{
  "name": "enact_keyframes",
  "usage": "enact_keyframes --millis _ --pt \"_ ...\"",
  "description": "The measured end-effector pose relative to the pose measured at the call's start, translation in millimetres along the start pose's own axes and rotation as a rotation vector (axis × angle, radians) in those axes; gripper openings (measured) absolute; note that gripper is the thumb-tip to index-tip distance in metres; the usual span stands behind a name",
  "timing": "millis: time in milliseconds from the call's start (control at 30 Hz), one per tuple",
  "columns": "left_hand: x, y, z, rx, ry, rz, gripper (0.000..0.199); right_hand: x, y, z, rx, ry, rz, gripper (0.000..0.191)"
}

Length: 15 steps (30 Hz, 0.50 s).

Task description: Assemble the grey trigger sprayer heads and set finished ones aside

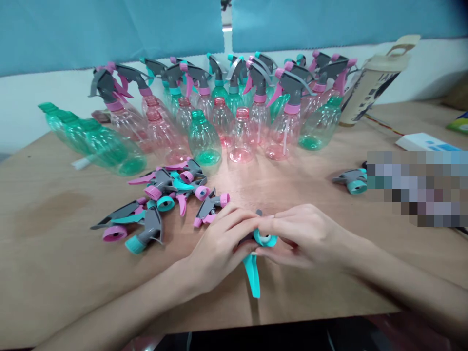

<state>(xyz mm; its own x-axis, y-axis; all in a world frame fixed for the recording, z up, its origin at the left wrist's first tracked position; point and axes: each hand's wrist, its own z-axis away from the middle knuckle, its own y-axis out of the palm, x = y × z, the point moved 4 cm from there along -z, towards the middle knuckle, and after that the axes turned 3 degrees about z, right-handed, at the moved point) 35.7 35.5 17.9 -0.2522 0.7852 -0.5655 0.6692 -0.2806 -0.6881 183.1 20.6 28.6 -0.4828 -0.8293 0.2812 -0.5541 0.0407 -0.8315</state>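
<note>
Near the front of the table, my left hand (pixel 223 246) and my right hand (pixel 310 236) meet around a spray trigger head (pixel 252 278). Its turquoise lever points down toward the table edge, and a turquoise collar with a white inside shows between the hands. Fingers hide most of its grey body. My left hand is closed on the grey body. The right fingers pinch at the collar. Just left of my left hand lies a loose grey and pink spray trigger head (pixel 210 207); a pile of others, pink, turquoise and grey (pixel 161 183), spreads beyond it.
Behind stand several spray bottles with heads (pixel 288 117) and open pink and green bottles (pixel 204 139). Green bottles (pixel 98 139) lean or lie at left. At right are a turquoise-collared trigger head (pixel 353 180), a white box (pixel 427 142) and a tall beige cup (pixel 376 83).
</note>
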Motion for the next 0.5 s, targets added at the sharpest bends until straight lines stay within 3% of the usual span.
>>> enact_keyframes --millis 133,233,400,500 --pt "1 0.5 2 -0.001 0.017 0.007 0.028 8 -3 -4 -0.036 -0.060 0.239 0.021" --pt "1 1.0 2 0.011 0.012 0.014 0.028 7 -4 -6 -0.052 -0.065 0.283 0.026" --pt "0 0.9 -1 0.060 -0.031 0.059 0.014 -2 -4 -3 0.018 -0.034 0.078 0.027" --pt "0 0.9 0 0.097 -0.083 0.099 0.011 -7 -6 -1 0.118 0.061 -0.117 0.027"
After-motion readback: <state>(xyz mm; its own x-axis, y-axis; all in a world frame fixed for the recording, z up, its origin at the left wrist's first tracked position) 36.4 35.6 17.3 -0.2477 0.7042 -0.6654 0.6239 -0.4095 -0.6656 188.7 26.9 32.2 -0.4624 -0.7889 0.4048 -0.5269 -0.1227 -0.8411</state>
